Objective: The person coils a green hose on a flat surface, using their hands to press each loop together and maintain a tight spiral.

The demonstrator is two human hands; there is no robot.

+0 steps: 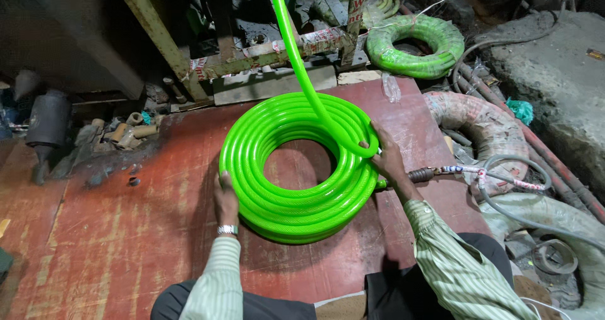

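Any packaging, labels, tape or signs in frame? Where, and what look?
Printed tape: wound round the metal frame behind the green hose coil; white with red lettering.
Clear plastic wrapper: far edge of the red board, crumpled.
Teal wrapper scrap: right, among the hoses.
No signs or screens.

Striped green-white sleeves (463,266), dark trousers (silver wristwatch (227,230)).

Green hose (296,55): feed end cut off at top edge. Left hand (225,200): fingertips hidden under coil (296,168).
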